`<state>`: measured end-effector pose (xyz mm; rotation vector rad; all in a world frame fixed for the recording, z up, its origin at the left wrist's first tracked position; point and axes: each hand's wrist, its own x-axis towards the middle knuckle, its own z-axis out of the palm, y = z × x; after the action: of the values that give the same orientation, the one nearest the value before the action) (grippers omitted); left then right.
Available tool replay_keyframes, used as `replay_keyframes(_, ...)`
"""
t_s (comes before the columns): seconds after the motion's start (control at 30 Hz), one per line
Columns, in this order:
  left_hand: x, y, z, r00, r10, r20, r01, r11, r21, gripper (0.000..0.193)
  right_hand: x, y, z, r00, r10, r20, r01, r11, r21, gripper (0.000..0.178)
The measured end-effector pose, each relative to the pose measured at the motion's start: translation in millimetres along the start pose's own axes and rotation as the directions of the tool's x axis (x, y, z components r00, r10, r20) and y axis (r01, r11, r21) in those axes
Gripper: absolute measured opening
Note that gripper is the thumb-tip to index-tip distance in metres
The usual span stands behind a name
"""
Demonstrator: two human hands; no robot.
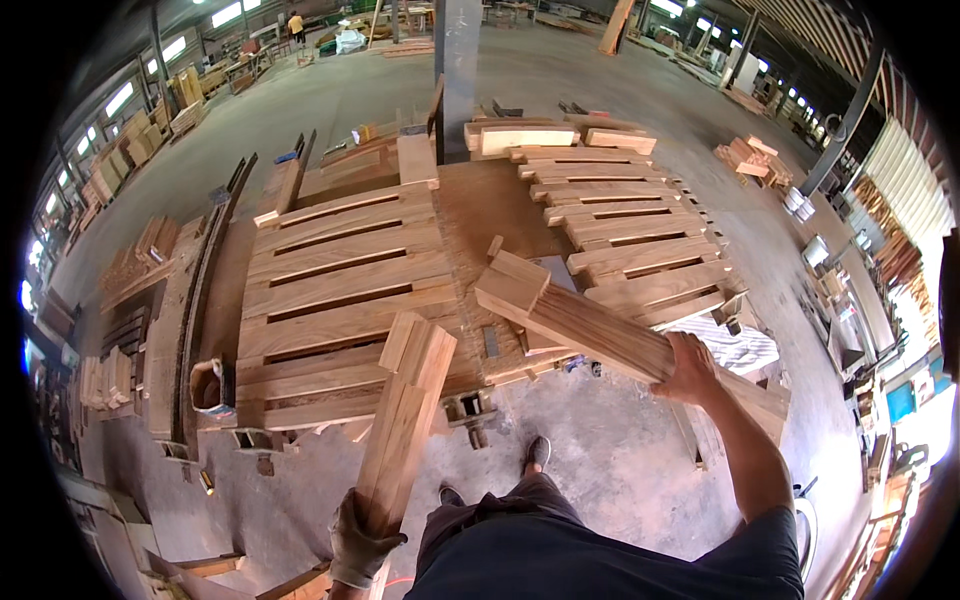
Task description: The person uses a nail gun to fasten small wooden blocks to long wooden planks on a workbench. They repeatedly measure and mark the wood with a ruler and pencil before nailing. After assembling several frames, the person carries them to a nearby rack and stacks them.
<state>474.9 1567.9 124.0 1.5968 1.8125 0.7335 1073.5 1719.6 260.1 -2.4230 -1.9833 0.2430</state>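
Observation:
My left hand [362, 545], in a grey work glove, grips a long wooden post [405, 420] near its lower end. That post slants up and away from me, its far end stepped by a shorter block over the left row of slats. My bare right hand [693, 370] wraps over a second wooden post [600, 325], which lies diagonally with a similar stepped block at its far left end. The undersides of both posts are hidden. Slatted wooden pieces with long slots lie in a left row [345, 270] and a right row [630, 215].
A brown worktop strip [490, 205] separates the two rows. Metal clamp bars [215, 270] run along the left, beside an open container [212, 388]. A grey column [460, 75] rises behind the worktop. Wood is stacked [755, 160] at right. Far left, another person [296, 27] stands.

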Motion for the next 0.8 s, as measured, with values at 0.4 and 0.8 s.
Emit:
replay_keyframes(0.4,88.6,147.5,91.9,0.999,0.045,0.012,-0.046,0.956,0.291,0.127,264.0,149.7,46.2,0.991,-0.033,-0.128,0.038,0.999,0.037,0.098)
replay_keyframes(0.8,193.7,297.0,133.0,0.886,0.342,0.313,-0.454,0.774,0.441,0.099,380.6,220.5,84.3,0.99,0.13,0.056,-0.135,0.987,0.083,0.099)
